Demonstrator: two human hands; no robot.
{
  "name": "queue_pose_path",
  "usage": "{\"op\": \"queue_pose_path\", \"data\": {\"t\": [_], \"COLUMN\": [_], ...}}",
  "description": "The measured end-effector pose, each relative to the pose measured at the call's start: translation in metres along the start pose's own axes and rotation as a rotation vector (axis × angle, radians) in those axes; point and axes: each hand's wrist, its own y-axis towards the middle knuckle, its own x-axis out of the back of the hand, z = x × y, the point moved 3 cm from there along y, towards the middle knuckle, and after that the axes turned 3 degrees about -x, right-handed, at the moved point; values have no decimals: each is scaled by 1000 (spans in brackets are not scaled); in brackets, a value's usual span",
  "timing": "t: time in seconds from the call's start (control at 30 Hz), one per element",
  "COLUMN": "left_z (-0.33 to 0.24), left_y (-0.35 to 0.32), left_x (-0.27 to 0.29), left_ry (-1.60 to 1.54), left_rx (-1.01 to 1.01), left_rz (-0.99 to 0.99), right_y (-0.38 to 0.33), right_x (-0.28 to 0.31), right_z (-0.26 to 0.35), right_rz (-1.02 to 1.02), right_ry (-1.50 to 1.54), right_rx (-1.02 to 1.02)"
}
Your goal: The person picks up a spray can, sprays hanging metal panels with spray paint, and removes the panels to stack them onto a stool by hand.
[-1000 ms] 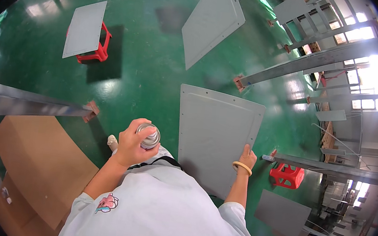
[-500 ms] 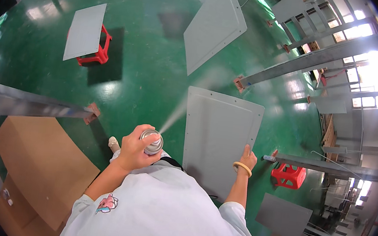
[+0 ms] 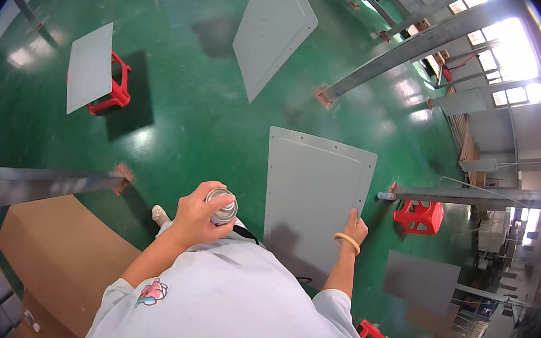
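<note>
My left hand [image 3: 199,213] is wrapped round a silver spray can [image 3: 221,207], its forefinger on the top. No mist shows at the nozzle. My right hand [image 3: 355,232] grips the right edge of a grey flat panel [image 3: 312,187], thumb on the near face. The panel stands tilted in front of me, with small holes along its rim and a shadow low on its left part. A cream bangle [image 3: 347,242] circles my right wrist. The can is to the left of the panel, apart from it.
Another grey panel [image 3: 274,32] hangs ahead. At the left a panel [image 3: 90,68] lies on a red stool [image 3: 118,88]. A second red stool [image 3: 420,216] stands at the right beside a post [image 3: 481,195]. Brown cardboard [image 3: 64,252] is at my near left; a steel post [image 3: 41,188] rises there too.
The white spray from the can toward the panel has stopped. My view has turned to the right, so the room's things shift left; both hands keep their holds.
</note>
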Motion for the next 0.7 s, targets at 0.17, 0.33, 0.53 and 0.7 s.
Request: {"op": "queue_pose_path", "data": {"t": [0.17, 0.33, 0.53, 0.7], "left_z": [0, 20, 49, 69], "left_y": [-1, -19, -49, -79], "left_x": [5, 28, 86, 139], "left_ry": [20, 37, 105, 129], "left_rx": [31, 44, 121, 187], "left_rz": [11, -68, -210, -187], "right_y": [-8, -16, -38, -91], "right_x": [2, 5, -3, -29], "right_z": [-7, -4, 40, 98], "right_rz": [11, 68, 128, 58], "right_ry": [-18, 86, 293, 200], "right_rx": [-40, -16, 42, 166]}}
